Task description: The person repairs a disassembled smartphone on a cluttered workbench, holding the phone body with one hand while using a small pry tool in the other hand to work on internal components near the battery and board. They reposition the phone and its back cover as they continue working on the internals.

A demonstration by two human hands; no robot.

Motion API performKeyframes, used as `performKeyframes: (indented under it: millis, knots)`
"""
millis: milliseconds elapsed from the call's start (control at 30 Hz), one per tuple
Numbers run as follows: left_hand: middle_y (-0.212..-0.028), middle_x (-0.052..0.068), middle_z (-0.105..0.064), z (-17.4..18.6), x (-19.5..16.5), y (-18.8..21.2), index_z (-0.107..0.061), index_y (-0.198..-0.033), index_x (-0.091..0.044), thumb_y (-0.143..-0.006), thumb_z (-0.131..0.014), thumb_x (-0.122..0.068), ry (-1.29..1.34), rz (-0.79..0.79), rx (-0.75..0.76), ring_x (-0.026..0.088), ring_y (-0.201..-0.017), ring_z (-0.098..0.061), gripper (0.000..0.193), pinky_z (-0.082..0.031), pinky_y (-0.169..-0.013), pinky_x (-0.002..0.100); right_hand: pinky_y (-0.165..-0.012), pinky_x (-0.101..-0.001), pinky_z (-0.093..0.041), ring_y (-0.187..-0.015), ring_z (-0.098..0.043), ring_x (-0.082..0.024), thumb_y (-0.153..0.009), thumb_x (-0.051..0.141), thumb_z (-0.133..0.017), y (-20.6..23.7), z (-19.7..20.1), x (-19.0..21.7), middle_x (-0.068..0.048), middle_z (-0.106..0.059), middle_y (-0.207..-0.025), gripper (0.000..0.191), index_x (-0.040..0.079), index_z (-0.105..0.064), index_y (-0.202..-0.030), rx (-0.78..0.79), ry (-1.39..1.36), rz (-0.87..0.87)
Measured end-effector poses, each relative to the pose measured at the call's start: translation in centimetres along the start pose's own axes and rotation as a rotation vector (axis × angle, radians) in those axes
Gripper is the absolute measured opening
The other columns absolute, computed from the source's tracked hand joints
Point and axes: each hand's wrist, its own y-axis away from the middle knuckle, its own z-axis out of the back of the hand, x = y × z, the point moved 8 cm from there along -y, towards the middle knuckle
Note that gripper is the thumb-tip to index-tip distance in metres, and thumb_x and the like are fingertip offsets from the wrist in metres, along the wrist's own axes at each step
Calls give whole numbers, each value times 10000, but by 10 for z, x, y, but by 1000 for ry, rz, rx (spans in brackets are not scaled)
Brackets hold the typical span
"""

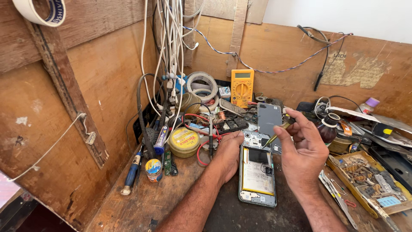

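An opened phone (258, 172) lies back-up on the bench, its battery and top board bare. The left hand (228, 151) rests curled against the phone's upper left edge, pressing it down rather than clasping anything. The right hand (302, 148), just right of the phone's top, pinches a yellow-handled screwdriver (274, 134) between thumb and fingers, the tip angled down to the board at the phone's upper end. The grey back cover (269, 117) leans just behind the phone. The work seems to be at the screws of the top board; the next move likely calls for seating the tip squarely in a screw while the left hand keeps the phone from sliding.
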Motion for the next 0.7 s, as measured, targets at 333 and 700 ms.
performKeyframes:
  millis: [333,700]
  knots:
    - [-1108,107,-704,-2,-4,3,-636,-1169,26,-1058,-415,-115,-10,-16,5,205,-1010,-674,285,-537,-922,367,-863,-262,-559,-968,-609,-126,-983,-57,-705,0,-3,4,-91,-592,-1049,494,8,-580,-1457,16,31,1]
    - [-1096,104,-703,-5,-2,3,-640,-1149,18,-1092,-410,-167,-14,-15,47,189,-995,-658,301,-521,-927,365,-889,-257,-559,-969,-616,-101,-1002,-58,-693,-2,0,3,-52,-610,-1038,528,24,-566,-1508,7,-34,-19]
